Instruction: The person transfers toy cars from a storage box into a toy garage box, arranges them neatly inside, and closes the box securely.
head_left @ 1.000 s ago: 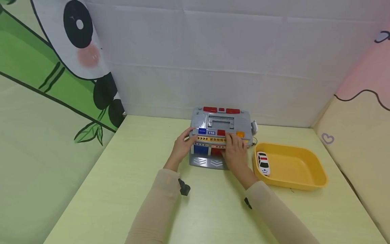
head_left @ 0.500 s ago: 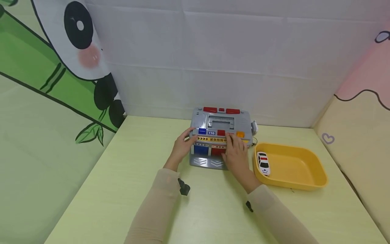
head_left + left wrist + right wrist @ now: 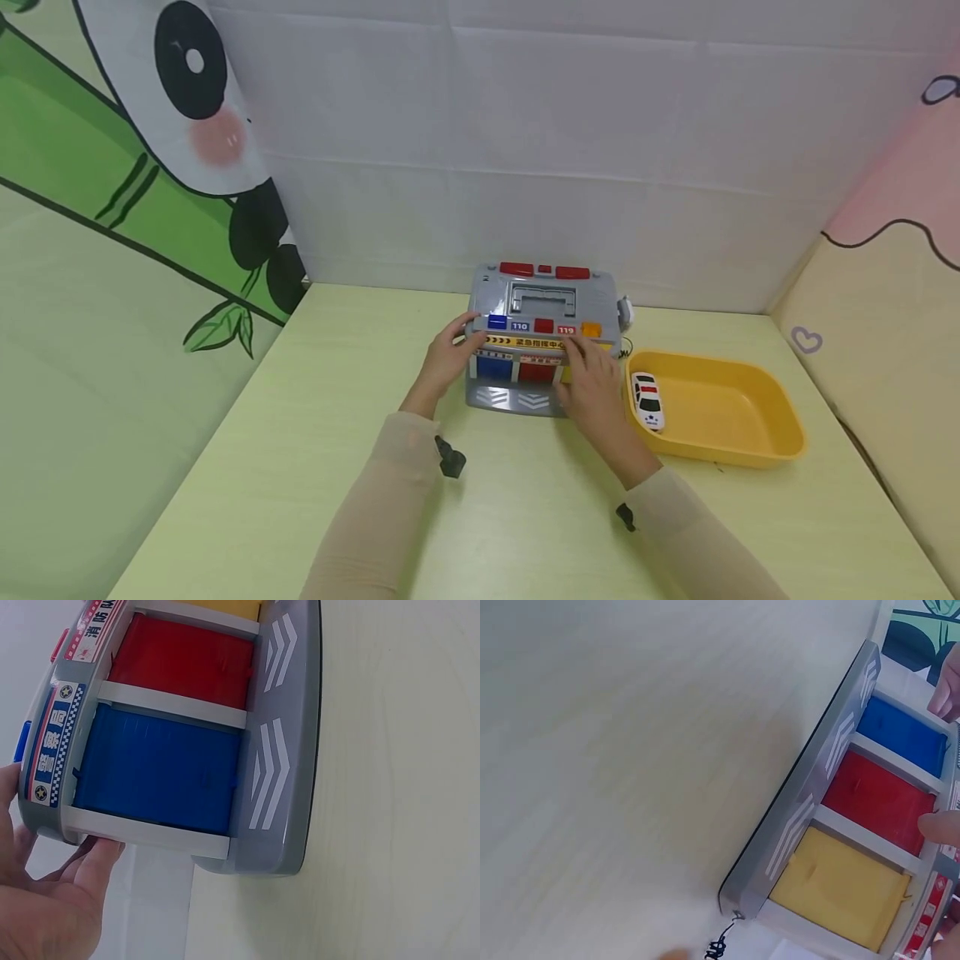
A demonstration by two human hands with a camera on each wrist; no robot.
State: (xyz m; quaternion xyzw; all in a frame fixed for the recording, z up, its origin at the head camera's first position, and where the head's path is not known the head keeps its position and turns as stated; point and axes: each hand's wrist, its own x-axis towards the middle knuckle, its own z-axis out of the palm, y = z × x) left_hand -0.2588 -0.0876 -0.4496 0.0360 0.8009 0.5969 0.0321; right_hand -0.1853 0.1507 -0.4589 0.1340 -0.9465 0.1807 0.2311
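A grey toy garage stands against the back wall, its roof carrying coloured buttons and its front fitted with three doors. The blue door, red door and yellow door are all down. My left hand grips the garage's left front corner, fingers at the roof edge and thumb below. My right hand lies at the front right, loosely bent fingertips by the roof edge just under the 119 label. Its thumb overlaps the red door in the right wrist view.
Right of the garage sits a yellow tray with a white toy police car along its left side. A white part juts from the garage's right side, and a dark coiled cord hangs by its front corner.
My right hand has shifted right along the garage's front edge, uncovering the 119 label and more of the red door. The left hand keeps its hold on the corner.
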